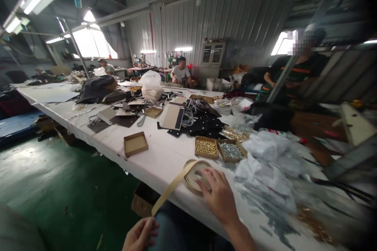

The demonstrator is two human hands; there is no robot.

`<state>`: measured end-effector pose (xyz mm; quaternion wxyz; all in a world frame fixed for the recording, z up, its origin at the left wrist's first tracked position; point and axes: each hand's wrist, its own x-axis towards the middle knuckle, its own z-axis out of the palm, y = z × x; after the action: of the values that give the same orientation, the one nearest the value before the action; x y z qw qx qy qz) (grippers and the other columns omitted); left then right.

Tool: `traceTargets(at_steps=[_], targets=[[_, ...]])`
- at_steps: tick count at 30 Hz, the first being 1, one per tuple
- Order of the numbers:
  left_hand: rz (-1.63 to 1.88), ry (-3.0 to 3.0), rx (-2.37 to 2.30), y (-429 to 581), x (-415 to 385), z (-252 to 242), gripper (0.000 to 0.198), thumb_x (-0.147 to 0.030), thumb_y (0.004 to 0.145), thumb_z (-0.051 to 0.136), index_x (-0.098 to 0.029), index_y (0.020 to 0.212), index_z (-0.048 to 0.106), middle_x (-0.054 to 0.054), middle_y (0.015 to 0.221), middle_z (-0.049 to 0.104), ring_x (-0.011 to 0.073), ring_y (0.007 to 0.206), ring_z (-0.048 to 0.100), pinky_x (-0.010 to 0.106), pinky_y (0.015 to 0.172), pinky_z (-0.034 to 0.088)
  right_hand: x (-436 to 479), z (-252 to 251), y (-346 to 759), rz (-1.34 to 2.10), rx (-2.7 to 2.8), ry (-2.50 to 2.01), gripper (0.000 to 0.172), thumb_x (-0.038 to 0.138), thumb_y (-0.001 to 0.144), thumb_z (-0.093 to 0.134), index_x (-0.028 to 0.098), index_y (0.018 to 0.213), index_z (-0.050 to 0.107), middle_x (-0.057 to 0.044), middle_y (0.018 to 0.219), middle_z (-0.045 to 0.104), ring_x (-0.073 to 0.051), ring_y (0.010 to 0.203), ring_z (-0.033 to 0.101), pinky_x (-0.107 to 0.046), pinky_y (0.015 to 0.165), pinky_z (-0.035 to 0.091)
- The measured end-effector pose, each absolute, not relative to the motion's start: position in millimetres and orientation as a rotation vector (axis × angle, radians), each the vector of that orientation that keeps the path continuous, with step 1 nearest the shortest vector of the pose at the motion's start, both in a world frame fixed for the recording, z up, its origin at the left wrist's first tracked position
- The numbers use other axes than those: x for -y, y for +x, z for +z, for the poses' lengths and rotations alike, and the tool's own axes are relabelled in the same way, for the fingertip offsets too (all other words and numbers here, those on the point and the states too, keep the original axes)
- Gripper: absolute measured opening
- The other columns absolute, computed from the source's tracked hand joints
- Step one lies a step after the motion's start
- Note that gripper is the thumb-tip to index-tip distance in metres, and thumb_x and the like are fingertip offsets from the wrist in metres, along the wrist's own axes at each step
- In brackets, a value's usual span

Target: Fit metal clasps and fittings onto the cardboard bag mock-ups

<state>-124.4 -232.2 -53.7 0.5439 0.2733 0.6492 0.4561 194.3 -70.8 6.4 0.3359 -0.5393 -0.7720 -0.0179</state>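
My right hand [218, 194] lies on a roll of tan strap [192, 174] near the front edge of the long white table [159, 157], fingers spread flat over it. A loose length of the strap [171, 190] runs down off the edge toward my left hand [140, 234], which pinches its end below the table. Just beyond the roll stand a small box of gold studs [206, 147] and a box of silver studs [231, 150].
An empty cardboard tray [135, 144] sits to the left. Clear plastic bags [268, 164] pile at the right. Black pieces, chains and cards [188, 119] crowd the middle. A person in black [294, 74] sits at the far right, others work at the back. Green floor lies left.
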Motion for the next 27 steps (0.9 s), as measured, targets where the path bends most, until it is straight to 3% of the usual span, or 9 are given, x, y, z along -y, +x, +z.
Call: traceTargets(at_steps=[2, 5, 7, 9, 15, 19, 23, 27], targets=[[1.054, 0.929, -1.395, -114.9, 211.2, -46.4, 0.078, -0.093, 0.083, 0.076, -0.02, 0.111, 0.086, 0.018, 0.113, 0.084, 0.0363, 0.103, 0.079, 0.046, 0.088, 0.065, 54.1, 14.3, 192.3, -0.07, 2.057, -1.393, 0.037, 0.04, 0.114, 0.059, 0.026, 0.145, 0.073, -0.012, 0.152, 0.071, -0.034, 0.14, 0.061, -0.053, 0.123, 0.05], [1.047, 1.371, -1.428, -93.8, 177.8, -23.4, 0.047, -0.065, 0.104, 0.069, -0.023, 0.12, 0.083, 0.015, 0.125, 0.082, 0.0349, 0.118, 0.076, 0.047, 0.105, 0.059, 29.6, 12.1, 188.4, -0.052, 2.124, -1.393, 0.038, 0.03, 0.112, 0.055, 0.025, 0.144, 0.075, -0.011, 0.151, 0.071, -0.032, 0.139, 0.062, -0.049, 0.122, 0.052], [1.036, 1.665, -1.508, -77.2, 156.8, -8.1, 0.03, -0.046, 0.105, 0.069, -0.025, 0.125, 0.08, 0.014, 0.14, 0.075, 0.0353, 0.133, 0.068, 0.049, 0.118, 0.051, 19.5, 4.3, 186.3, -0.032, 2.125, -1.404, 0.039, 0.029, 0.111, 0.057, 0.024, 0.145, 0.074, -0.012, 0.151, 0.071, -0.033, 0.138, 0.063, -0.049, 0.12, 0.053], [0.94, 1.884, -1.591, -62.0, 137.6, 2.4, 0.029, -0.033, 0.102, 0.069, -0.026, 0.13, 0.076, 0.014, 0.146, 0.071, 0.0354, 0.138, 0.064, 0.05, 0.121, 0.047, 15.9, -5.8, 185.8, -0.016, 2.112, -1.407, 0.042, 0.029, 0.11, 0.058, 0.023, 0.149, 0.07, -0.013, 0.153, 0.069, -0.034, 0.138, 0.063, -0.049, 0.12, 0.054], [0.72, 2.1, -1.721, -39.4, 97.2, 4.7, 0.039, -0.026, 0.099, 0.068, -0.024, 0.137, 0.063, 0.013, 0.143, 0.067, 0.0343, 0.132, 0.06, 0.048, 0.115, 0.044, 19.1, -33.8, 191.3, -0.008, 2.057, -1.366, 0.048, 0.036, 0.114, 0.056, 0.021, 0.159, 0.061, -0.016, 0.156, 0.066, -0.033, 0.143, 0.062, -0.052, 0.123, 0.053], [0.668, 2.114, -1.681, -42.7, 73.0, 2.7, 0.023, -0.016, 0.099, 0.06, -0.023, 0.121, 0.061, 0.012, 0.127, 0.068, 0.0307, 0.12, 0.063, 0.044, 0.108, 0.047, 15.8, -42.6, 192.4, 0.006, 2.067, -1.352, 0.042, 0.036, 0.114, 0.055, 0.021, 0.151, 0.067, -0.016, 0.157, 0.064, -0.034, 0.146, 0.06, -0.053, 0.127, 0.051], [0.708, 2.097, -1.528, -50.2, 41.7, 14.2, 0.03, -0.002, 0.091, 0.053, -0.023, 0.112, 0.059, 0.01, 0.122, 0.065, 0.0243, 0.109, 0.066, 0.035, 0.099, 0.053, 12.5, -47.5, 192.2, -0.002, 2.071, -1.429, 0.043, 0.038, 0.114, 0.056, 0.02, 0.15, 0.068, -0.017, 0.163, 0.06, -0.034, 0.153, 0.056, -0.05, 0.13, 0.048], [0.759, 2.134, -1.477, -48.4, 11.6, 35.8, 0.023, -0.009, 0.095, 0.058, -0.022, 0.113, 0.063, 0.01, 0.122, 0.065, 0.0233, 0.105, 0.069, 0.034, 0.098, 0.055, 9.2, -49.7, 193.6, -0.003, 2.109, -1.496, 0.045, 0.038, 0.113, 0.056, 0.017, 0.151, 0.067, -0.02, 0.163, 0.061, -0.035, 0.151, 0.056, -0.052, 0.127, 0.049]])
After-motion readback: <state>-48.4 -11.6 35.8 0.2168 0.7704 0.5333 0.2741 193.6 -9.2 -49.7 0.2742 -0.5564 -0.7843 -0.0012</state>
